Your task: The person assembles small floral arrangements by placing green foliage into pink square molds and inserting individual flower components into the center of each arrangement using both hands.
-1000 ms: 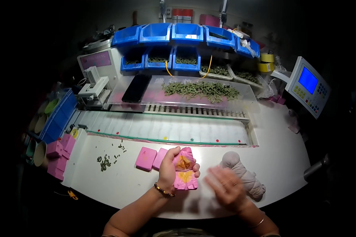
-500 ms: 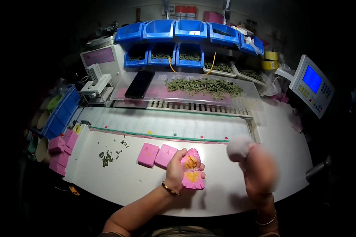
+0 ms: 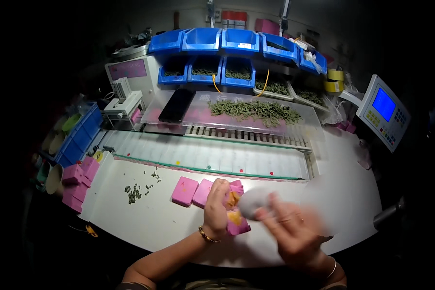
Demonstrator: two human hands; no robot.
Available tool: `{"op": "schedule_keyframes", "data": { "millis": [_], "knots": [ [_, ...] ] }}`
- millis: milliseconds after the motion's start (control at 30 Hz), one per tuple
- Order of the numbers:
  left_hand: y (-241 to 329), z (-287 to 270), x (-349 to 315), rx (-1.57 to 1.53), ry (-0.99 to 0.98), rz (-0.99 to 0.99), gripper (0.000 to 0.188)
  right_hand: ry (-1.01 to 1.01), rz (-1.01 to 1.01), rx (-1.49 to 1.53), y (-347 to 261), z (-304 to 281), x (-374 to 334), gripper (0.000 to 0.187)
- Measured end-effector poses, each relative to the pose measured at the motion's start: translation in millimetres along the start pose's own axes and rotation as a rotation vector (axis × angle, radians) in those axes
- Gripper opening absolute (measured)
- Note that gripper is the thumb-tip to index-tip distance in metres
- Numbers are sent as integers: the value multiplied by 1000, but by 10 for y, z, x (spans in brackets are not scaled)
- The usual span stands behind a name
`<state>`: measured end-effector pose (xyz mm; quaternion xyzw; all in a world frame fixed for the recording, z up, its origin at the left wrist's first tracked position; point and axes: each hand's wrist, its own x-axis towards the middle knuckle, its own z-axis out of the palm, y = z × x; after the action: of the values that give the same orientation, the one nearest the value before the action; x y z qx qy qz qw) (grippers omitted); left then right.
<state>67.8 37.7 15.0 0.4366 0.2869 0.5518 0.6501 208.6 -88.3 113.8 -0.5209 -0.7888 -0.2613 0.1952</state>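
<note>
My left hand [image 3: 216, 210] holds a pink rubber mould [image 3: 238, 226] that lies opened into two halves, with yellow-orange stained hollows facing up. My right hand [image 3: 292, 224] grips a rounded, greyish-white pouch [image 3: 254, 203] against the mould's right side, or just over it; motion blur hides whether they touch. Fingers and pouch cover part of the mould's upper half. Left of my left hand, two closed pink blocks, a nearer one [image 3: 203, 192] and an outer one [image 3: 185, 191], lie on the white table.
Green scraps [image 3: 134, 193] lie at left on the table [image 3: 154, 227]. Behind runs a white channel [image 3: 217, 157] with a green edge. Beyond are a clear shelf with green pieces [image 3: 256, 112], a black phone [image 3: 177, 106] and blue bins [image 3: 201, 38]. A control panel [image 3: 384, 111] stands right.
My right hand has brought the pouch leftward and down to the mould, and a whitish haze now hangs to its right. My left hand keeps the mould; the whole view has shifted slightly.
</note>
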Motion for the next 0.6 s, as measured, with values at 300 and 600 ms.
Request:
{"op": "schedule_keyframes", "data": {
  "millis": [300,600],
  "knots": [
    [113,-87,14,-30,28,-180,39,-240,79,87,200,280,-348,49],
    [272,-88,7,-208,-14,-346,42,-318,320,100,323,394,-397,59]
  ]
}}
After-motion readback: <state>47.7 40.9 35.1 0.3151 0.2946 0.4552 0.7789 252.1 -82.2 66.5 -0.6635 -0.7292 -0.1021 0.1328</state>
